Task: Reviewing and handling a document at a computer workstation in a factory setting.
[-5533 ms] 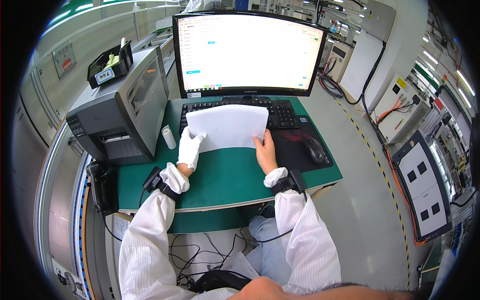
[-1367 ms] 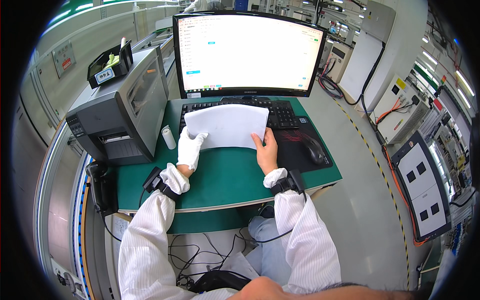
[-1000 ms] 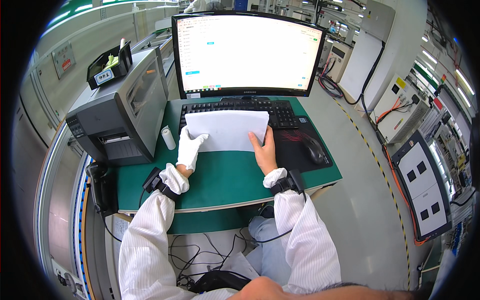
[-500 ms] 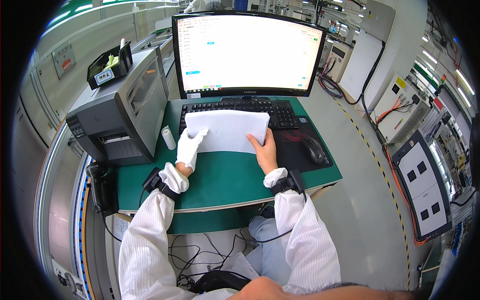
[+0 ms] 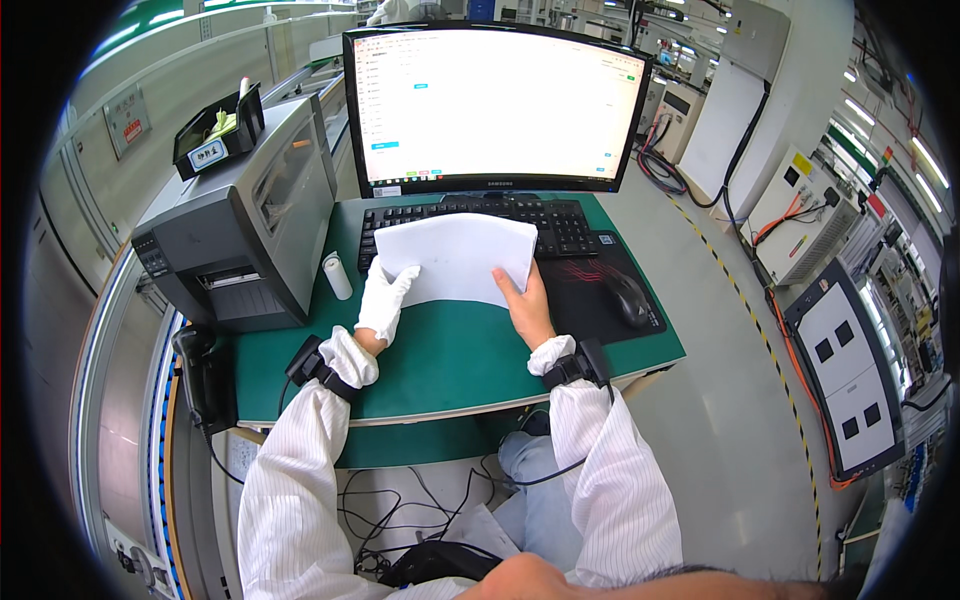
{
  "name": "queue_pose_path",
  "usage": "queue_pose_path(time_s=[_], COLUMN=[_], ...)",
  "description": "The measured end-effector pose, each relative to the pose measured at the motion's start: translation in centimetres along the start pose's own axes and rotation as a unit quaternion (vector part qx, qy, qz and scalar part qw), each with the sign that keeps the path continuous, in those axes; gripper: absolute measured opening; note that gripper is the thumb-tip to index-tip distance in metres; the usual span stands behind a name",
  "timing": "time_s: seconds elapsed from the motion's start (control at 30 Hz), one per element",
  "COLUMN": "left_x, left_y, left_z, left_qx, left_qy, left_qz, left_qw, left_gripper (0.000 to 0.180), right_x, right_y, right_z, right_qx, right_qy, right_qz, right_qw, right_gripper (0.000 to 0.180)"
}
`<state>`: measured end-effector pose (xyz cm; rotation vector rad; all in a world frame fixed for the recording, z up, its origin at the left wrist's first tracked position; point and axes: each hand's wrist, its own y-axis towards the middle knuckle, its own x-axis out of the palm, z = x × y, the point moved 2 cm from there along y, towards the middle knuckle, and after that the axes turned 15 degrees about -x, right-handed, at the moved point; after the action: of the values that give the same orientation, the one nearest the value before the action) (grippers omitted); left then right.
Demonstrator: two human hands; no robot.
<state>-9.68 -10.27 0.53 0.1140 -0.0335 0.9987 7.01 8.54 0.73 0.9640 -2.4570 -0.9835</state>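
White paper sheets [image 5: 455, 258], apparently a small stack, are held up between my two hands, bowed upward in the middle. Their upper part covers the near side of the black keyboard [image 5: 560, 222]. My left hand [image 5: 385, 300], in a white glove, grips the left edge with the thumb on the front face. My bare right hand [image 5: 527, 300] pinches the right edge, its thumb on the front and its fingers hidden behind. Behind the keyboard stands a lit monitor [image 5: 500, 110].
To the left is a grey label printer [image 5: 230, 220] with a black bin [image 5: 220, 130] on top. A white roll [image 5: 337, 276] stands beside it, and a handheld scanner [image 5: 200, 370] sits at the green table's [image 5: 450, 370] left edge. At right, a mouse [image 5: 627, 300] rests on a black pad.
The sheets have bent more, their top edge now arching up. My left hand has shifted slightly right with its fingers repositioned; my right hand has barely moved.
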Motion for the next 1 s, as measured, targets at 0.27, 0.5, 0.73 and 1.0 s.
queue_pose_path(time_s=[0.27, 0.5, 0.73, 1.0], left_x=[0.5, -0.1, -0.4, 0.6], left_y=[-0.7, 0.1, -0.2, -1.1], left_z=[0.9, 0.1, 0.7, 1.7], left_qx=[0.027, -0.042, -0.061, -0.087], left_qy=[-0.041, 0.018, 0.024, 0.062], left_qz=[-0.008, -0.001, -0.007, -0.068], left_qw=[0.999, 0.999, 0.998, 0.992], left_gripper=[0.040, 0.048, 0.047, 0.040], right_x=[-0.7, -0.5, -0.1, -0.8], right_y=[0.1, 0.0, 0.0, -0.4], right_z=[-0.4, 0.1, -0.1, 0.2], right_qx=[-0.002, 0.020, -0.002, 0.046], right_qy=[-0.008, 0.000, 0.019, -0.036], right_qz=[-0.012, -0.019, 0.020, -0.044], right_qw=[1.000, 1.000, 1.000, 0.997], right_gripper=[0.038, 0.045, 0.050, 0.037])
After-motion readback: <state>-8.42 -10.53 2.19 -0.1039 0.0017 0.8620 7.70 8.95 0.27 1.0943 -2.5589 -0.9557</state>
